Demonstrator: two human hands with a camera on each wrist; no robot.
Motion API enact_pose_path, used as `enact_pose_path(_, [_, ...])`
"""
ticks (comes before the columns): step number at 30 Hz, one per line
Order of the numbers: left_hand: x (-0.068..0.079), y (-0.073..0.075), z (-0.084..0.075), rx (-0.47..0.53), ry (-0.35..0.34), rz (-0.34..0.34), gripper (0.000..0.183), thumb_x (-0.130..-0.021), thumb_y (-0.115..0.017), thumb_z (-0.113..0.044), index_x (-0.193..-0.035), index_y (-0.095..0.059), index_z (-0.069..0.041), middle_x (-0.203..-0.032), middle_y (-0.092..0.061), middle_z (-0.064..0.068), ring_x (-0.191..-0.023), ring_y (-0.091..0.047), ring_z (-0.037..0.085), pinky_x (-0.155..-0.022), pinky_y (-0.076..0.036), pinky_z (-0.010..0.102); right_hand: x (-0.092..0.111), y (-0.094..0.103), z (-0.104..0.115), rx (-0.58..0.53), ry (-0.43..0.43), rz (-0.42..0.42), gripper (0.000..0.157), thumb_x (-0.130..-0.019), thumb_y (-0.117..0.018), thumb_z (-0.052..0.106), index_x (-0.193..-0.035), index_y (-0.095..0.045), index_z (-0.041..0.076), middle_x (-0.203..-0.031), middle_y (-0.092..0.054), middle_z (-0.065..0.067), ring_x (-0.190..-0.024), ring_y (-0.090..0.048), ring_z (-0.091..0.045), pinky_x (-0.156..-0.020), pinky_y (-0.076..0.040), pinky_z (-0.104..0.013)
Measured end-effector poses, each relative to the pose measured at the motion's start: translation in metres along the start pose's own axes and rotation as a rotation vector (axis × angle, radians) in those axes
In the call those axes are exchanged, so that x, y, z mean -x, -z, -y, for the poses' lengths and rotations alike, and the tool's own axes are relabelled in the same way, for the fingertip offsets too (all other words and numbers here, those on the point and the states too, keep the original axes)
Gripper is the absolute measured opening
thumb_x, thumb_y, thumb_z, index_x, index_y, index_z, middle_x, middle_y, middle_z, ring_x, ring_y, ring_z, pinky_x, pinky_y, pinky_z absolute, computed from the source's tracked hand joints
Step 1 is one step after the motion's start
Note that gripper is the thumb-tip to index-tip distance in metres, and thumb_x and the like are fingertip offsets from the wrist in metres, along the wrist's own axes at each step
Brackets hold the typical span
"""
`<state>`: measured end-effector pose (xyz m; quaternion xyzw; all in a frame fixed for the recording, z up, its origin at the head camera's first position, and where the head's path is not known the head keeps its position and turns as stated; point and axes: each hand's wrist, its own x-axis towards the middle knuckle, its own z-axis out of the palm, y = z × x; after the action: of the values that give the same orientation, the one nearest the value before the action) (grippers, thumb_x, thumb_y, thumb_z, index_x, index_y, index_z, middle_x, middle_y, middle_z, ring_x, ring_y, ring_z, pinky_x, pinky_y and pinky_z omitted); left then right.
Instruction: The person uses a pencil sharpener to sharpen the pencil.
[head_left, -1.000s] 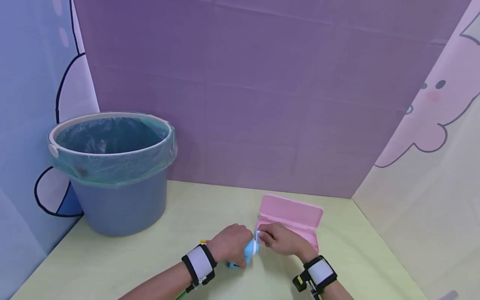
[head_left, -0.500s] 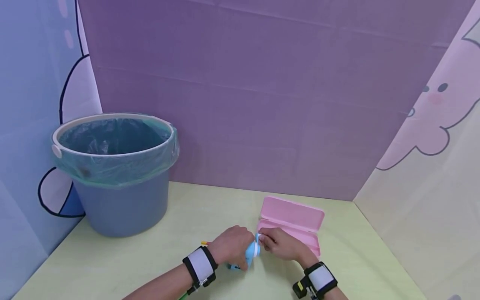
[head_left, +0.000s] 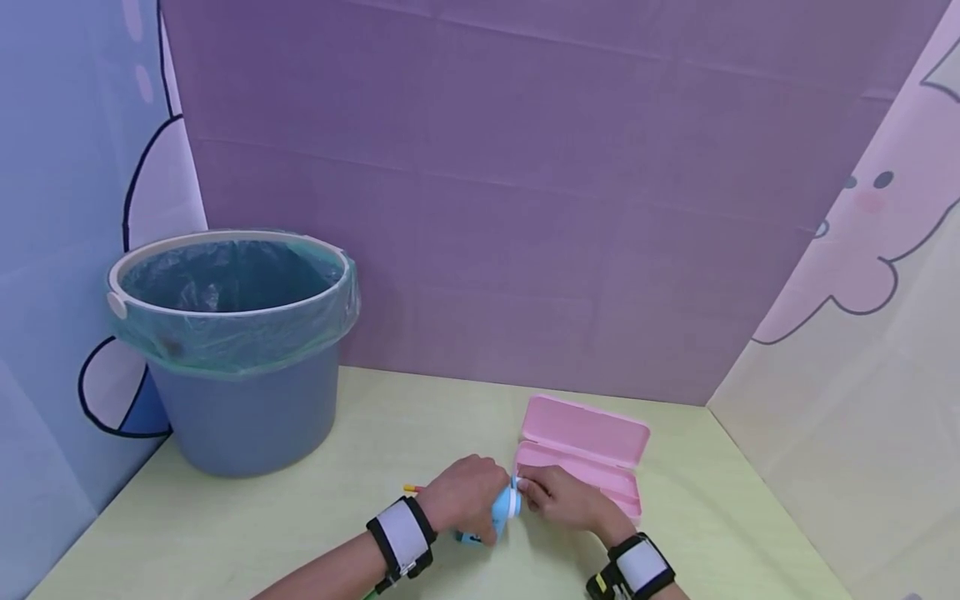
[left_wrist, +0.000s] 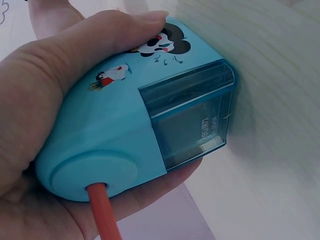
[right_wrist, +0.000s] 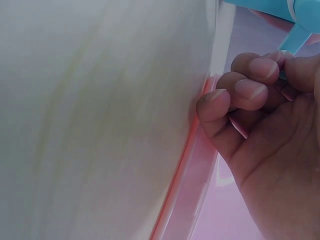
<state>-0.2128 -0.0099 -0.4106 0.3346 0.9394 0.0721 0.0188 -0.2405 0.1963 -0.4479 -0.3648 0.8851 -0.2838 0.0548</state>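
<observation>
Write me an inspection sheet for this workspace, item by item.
Surface: pale table, faint streaks in the wrist views.
Job's things: blue sharpener, red pencil in its round hole, crank at the other end; open pink case, partly behind the right hand.
Clutter: blue bin with a thin liner folded over its rim, at the left.
Left hand: grips the sharpener's body.
Right hand: pinches the end of the crank.
Cables: short green strand by the left wristband; too little shows to identify it.
Surroundings: purple backdrop, printed panels on both sides.
</observation>
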Motion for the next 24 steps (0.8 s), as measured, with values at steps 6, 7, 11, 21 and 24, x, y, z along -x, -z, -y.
enact_pose_path(6, [0.0004, -0.0002, 0.0010, 0.006, -0.003, 0.001, 0.046, -0.060, -0.091, -0.041, -0.090, -0.064, -0.018, -0.071, -0.054, -0.010, -0.065, -0.049, 0.008, -0.062, -0.043, 0.023, 0.0014, -0.0006, 0.0013, -0.007, 0.003, 0.005, 0.027, -0.105, -0.042, 0.019, -0.080, -0.052, 0.014, -0.067, -0.043, 0.013, -0.060, -0.040, 0.002, -0.058, -0.037, -0.018])
enact_pose_path(7, [0.0005, -0.0002, 0.0014, 0.007, -0.005, 0.000, 0.046, -0.060, -0.091, -0.041, -0.090, -0.064, -0.018, -0.071, -0.054, -0.010, -0.065, -0.049, 0.007, -0.062, -0.043, 0.024, 0.0013, -0.0010, 0.0009, -0.003, 0.006, 0.003, 0.027, -0.105, -0.042, 0.019, -0.080, -0.052, 0.015, -0.067, -0.043, 0.014, -0.060, -0.040, 0.002, -0.058, -0.037, -0.018])
enact_pose_path(11, [0.0009, 0.0000, 0.0021, 0.010, -0.007, -0.008, 0.044, -0.060, -0.091, -0.040, -0.088, -0.064, -0.019, -0.071, -0.053, -0.011, -0.065, -0.048, 0.008, -0.062, -0.043, 0.023, 0.0002, -0.0034, -0.0014, 0.029, 0.031, 0.003, 0.027, -0.105, -0.043, 0.022, -0.080, -0.052, 0.016, -0.068, -0.042, 0.014, -0.062, -0.041, 0.002, -0.059, -0.037, -0.018])
enact_pose_path(21, [0.0024, -0.0010, 0.0031, 0.048, -0.032, -0.041, 0.037, -0.059, -0.091, -0.035, -0.082, -0.065, -0.024, -0.070, -0.053, -0.013, -0.065, -0.048, 0.007, -0.060, -0.042, 0.023, 0.0045, -0.0071, 0.0028, 0.168, 0.078, 0.044, 0.017, -0.101, -0.049, 0.016, -0.088, -0.059, 0.016, -0.070, -0.040, 0.015, -0.063, -0.040, 0.002, -0.060, -0.040, -0.018])
enact_pose_path(24, [0.0024, -0.0005, 0.0031, 0.061, -0.035, -0.044, 0.036, -0.058, -0.091, -0.034, -0.081, -0.065, -0.024, -0.069, -0.053, -0.013, -0.065, -0.048, 0.006, -0.060, -0.042, 0.022, 0.0062, -0.0075, 0.0064, 0.203, 0.087, 0.056, 0.012, -0.100, -0.050, 0.014, -0.093, -0.059, 0.017, -0.070, -0.039, 0.015, -0.063, -0.040, 0.002, -0.060, -0.039, -0.017])
